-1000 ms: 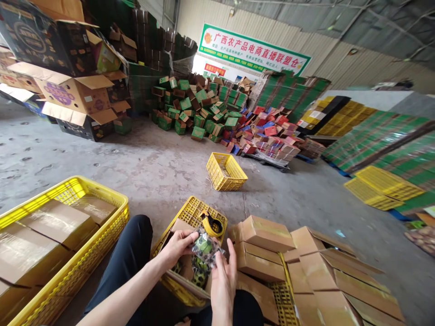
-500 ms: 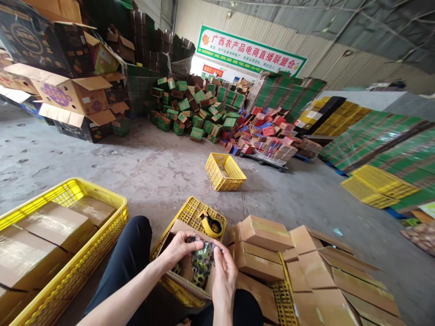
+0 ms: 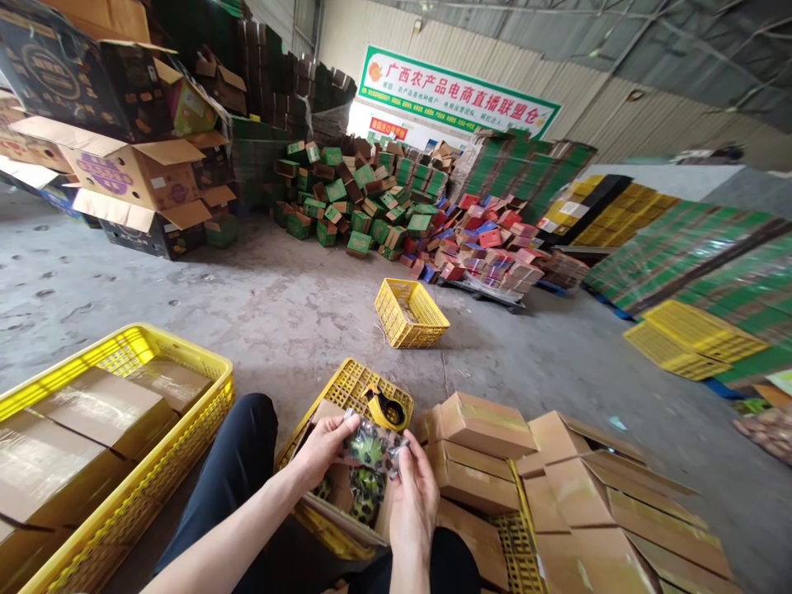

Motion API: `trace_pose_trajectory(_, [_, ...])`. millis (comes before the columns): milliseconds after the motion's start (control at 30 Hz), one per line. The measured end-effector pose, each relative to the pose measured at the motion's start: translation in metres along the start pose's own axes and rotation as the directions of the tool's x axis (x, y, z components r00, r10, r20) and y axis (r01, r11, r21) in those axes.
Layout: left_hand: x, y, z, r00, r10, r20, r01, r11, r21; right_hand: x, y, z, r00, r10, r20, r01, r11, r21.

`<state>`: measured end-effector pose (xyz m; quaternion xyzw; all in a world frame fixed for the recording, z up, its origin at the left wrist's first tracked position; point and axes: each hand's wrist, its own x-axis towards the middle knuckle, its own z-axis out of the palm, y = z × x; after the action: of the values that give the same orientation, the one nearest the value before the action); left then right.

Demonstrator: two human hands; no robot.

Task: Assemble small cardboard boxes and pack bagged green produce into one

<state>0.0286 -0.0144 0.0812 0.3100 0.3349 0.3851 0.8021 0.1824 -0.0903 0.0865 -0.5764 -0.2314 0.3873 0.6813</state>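
Note:
Between both hands, above an open carton (image 3: 339,488), is a clear plastic wrapper with black spots around a green, fruit-like thing (image 3: 365,448). My left hand (image 3: 327,450) pinches its left end between thumb and fingers. Its right end is gripped by my right hand (image 3: 414,487). More green, spotted-wrapped pieces (image 3: 366,497) lie inside the carton beneath. The carton rests on an upturned yellow crate (image 3: 347,381), and a yellow tape dispenser (image 3: 377,404) lies on that crate just beyond my hands.
To the left stands a long yellow crate (image 3: 226,388) holding taped cartons (image 3: 99,404). Stacked brown cartons (image 3: 483,425) are close on the right. Ahead on the floor sits another yellow crate (image 3: 412,318), with heaps of green boxes (image 3: 359,243) and red boxes (image 3: 488,239) behind.
The wrapped green piece has been raised slightly and stretched wider between my hands. My right hand has shifted a little to the right, so more carton contents show below.

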Motion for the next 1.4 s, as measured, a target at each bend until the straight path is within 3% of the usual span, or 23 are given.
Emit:
trace_pose_trajectory(167, [0.001, 0.002, -0.002, 1.000, 0.003, 0.015, -0.003, 1.000, 0.013, -0.002, 0.003, -0.002, 0.995, 0.086, 0.051, -0.085, 0.996, -0.024])
trace_pose_trajectory(267, [0.001, 0.001, -0.004, 0.999, -0.014, 0.039, 0.014, 1.000, -0.001, 0.000, 0.013, -0.004, 0.997, 0.080, 0.011, -0.080, 0.997, -0.013])
trace_pose_trajectory(367, [0.001, -0.003, -0.008, 0.999, -0.041, -0.002, 0.041, 0.999, -0.034, 0.002, 0.018, -0.009, 0.998, 0.047, -0.049, -0.048, 0.999, -0.015])
trace_pose_trajectory(467, [0.000, -0.006, -0.011, 0.988, -0.141, -0.060, 0.137, 0.988, -0.069, 0.001, 0.016, -0.012, 0.998, 0.020, -0.063, -0.023, 0.999, -0.042])
trace_pose_trajectory(600, [-0.001, -0.007, -0.012, 0.969, -0.244, 0.045, 0.248, 0.958, -0.141, -0.006, 0.009, -0.010, 0.988, -0.146, 0.060, 0.154, 0.973, -0.174])
trace_pose_trajectory(667, [-0.001, -0.008, -0.012, 0.975, -0.211, 0.066, 0.219, 0.961, -0.169, -0.009, 0.008, -0.009, 0.968, -0.228, 0.104, 0.244, 0.952, -0.187])
trace_pose_trajectory(767, [0.002, -0.012, -0.014, 0.992, -0.111, 0.057, 0.120, 0.973, -0.199, -0.012, 0.007, -0.007, 0.958, -0.259, 0.125, 0.278, 0.945, -0.171])
trace_pose_trajectory(867, [0.004, -0.015, -0.016, 0.998, -0.051, 0.028, 0.056, 0.971, -0.231, -0.012, 0.005, -0.008, 0.975, -0.199, 0.101, 0.212, 0.967, -0.139])
trace_pose_trajectory(967, [0.005, -0.015, -0.016, 1.000, 0.003, -0.001, -0.003, 0.972, -0.234, -0.010, 0.006, -0.008, 0.998, -0.057, 0.008, 0.057, 0.996, -0.073])
trace_pose_trajectory(1167, [0.005, -0.018, -0.017, 0.990, 0.122, 0.076, -0.103, 0.970, -0.218, -0.011, 0.019, -0.005, 0.987, 0.162, -0.018, -0.163, 0.986, -0.038])
trace_pose_trajectory(1400, [0.011, -0.030, -0.036, 0.997, 0.053, 0.047, -0.055, 0.998, 0.041, 0.001, 0.030, -0.016, 0.986, 0.154, 0.067, -0.153, 0.988, -0.013])
